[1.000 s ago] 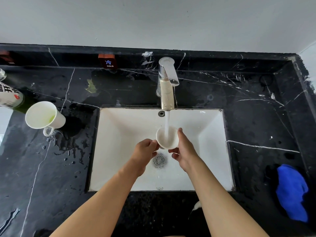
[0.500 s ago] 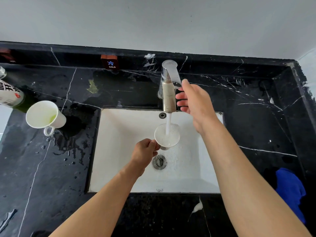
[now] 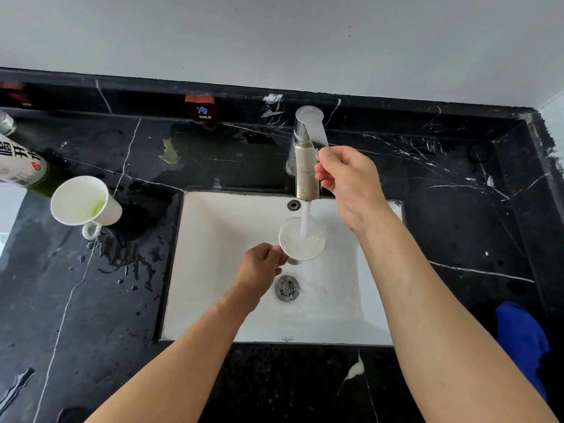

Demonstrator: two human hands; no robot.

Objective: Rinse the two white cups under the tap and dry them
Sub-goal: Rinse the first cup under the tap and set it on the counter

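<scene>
My left hand (image 3: 261,268) holds a white cup (image 3: 300,239) by its left side, upright under the running stream from the chrome tap (image 3: 306,154). The cup is full and water spills over into the white sink (image 3: 213,270). My right hand (image 3: 351,181) is up at the tap, fingers closed on the tip of its lever. A second white cup (image 3: 82,203) stands on the black counter left of the sink, with a trace of yellow-green liquid inside and its handle toward me.
A blue cloth (image 3: 522,340) lies on the black marble counter (image 3: 457,239) at the right edge. A labelled bottle (image 3: 18,166) lies at the far left. Water is splashed on the counter around the left cup. A drain (image 3: 287,287) sits below the held cup.
My right hand let go of the cup, rose to the tap and closed on its lever. The cup filled up and overflows, held by my left hand alone.
</scene>
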